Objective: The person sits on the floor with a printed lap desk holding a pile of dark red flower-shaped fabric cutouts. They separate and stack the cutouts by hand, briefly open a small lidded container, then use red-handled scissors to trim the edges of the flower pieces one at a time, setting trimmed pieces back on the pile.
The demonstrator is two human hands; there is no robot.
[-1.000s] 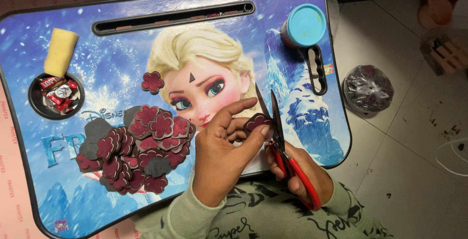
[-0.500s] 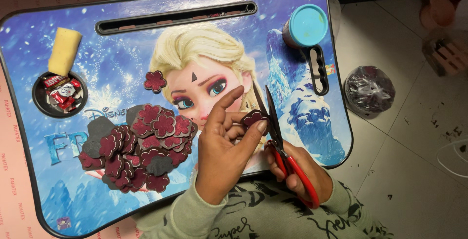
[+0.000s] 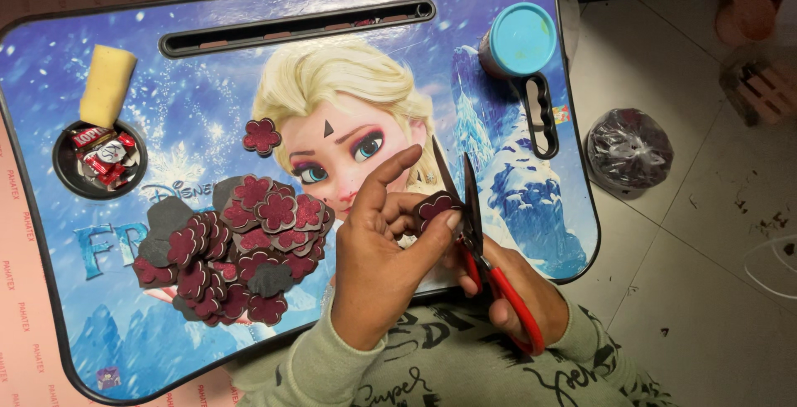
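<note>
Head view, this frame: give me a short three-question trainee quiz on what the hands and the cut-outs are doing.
1. True or false: the right hand holds red-handled scissors.
2. What does the left hand pinch? A) yellow sponge B) dark red flower cut-out C) blue lid
3. Where does the pile of flower cut-outs lie relative to the left hand?

Key:
1. True; blades open.
2. B, the flower cut-out, at the blades.
3. On the lap desk, to the hand's left, close beside it.
</note>
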